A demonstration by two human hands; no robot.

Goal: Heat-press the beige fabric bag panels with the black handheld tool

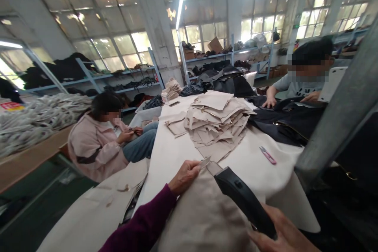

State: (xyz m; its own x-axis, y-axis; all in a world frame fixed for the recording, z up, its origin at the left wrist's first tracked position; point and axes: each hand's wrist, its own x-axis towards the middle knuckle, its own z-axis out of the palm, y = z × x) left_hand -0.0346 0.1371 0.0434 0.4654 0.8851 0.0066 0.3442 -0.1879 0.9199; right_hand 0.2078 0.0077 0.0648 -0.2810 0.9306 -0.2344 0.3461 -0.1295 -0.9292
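Beige smooth cloth (208, 220): nearest the camera, bulging in soft folds at the edge of the white-covered worktop (251, 165), its top reaching up between the two hands.
Left hand (183, 178): purple sleeve behind it, thumb and fingers pinched on a pale, pointed strip (204, 162) at the cloth's upper edge.
Right hand (282, 228): closed around the rear of a curved black plastic handheld tool (246, 201); the hands are apart, the tool's front between them.
Tool tip: right by the pinched strip; it looks flat and pale, though whether it touches the cloth is too blurred to tell.
Handling: the small edge would, I judge, behave best held flat and lightly taut, with the left fingertips clear of the tip and the tool steady and low; slack folds could slip under it.
Beige stack: a loose, uneven heap of flat fabric pieces (218, 122) just beyond the hands, some with small metal fittings.
Pink-handled snips (268, 156): lying on the worktop, right of the heap, near black fabric (289, 122).
People: one in a pale pink jacket (97, 141) sits at left, hands together; another in a grey top (308, 82) bends over the black fabric at right.
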